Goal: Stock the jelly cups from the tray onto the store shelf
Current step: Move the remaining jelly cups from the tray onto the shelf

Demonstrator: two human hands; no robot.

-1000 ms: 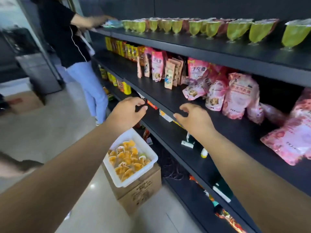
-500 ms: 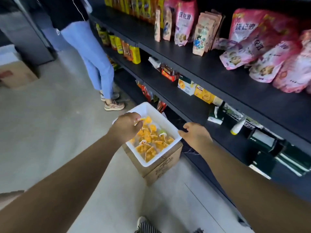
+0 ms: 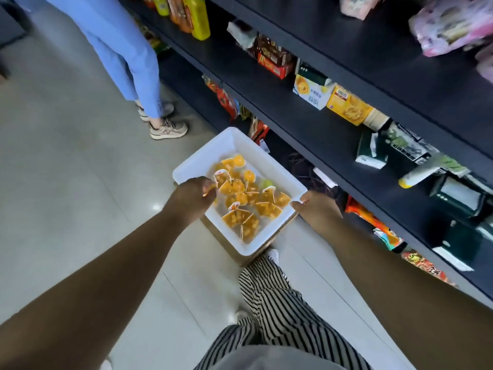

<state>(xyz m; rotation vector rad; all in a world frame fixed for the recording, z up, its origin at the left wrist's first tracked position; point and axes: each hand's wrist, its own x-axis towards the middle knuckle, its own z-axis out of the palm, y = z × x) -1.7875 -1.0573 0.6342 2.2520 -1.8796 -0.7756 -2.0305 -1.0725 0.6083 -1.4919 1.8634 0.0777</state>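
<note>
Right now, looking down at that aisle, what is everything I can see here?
tray: one, white, on a cardboard box beside the shelves.
jelly cups: over a dozen, mostly orange, one green, loose in the tray.
cardboard box: one, brown, on the floor under the tray.
shelves: several tiers, black, along the right.
snack boxes: several, yellow, white, red and dark green, on the middle tier.
pink bags: a few, on the upper tier.
other person: one, blue trousers, beige shoes, further up the aisle.
left hand: fingers curled over the tray's left edge, among the cups.
right hand: at the tray's right corner.
striped trousers: black and white, the wearer's own leg.
</note>
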